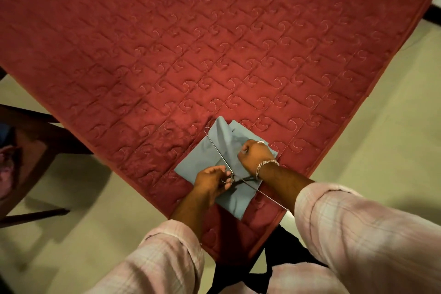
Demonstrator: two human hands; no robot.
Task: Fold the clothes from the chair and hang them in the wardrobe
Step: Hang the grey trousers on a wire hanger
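A red quilted mattress [214, 43] was seen, with a folded blue garment [214, 148] laid at its near corner. A wire hanger [216, 149] was laid across it. The hanger's neck was pinched by the left hand [211, 180]; cloth was gripped by the right hand [256, 154], fingertips hidden.

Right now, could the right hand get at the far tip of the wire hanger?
Probably yes: the right hand already rests on the blue cloth beside the hanger, and nothing lies between.
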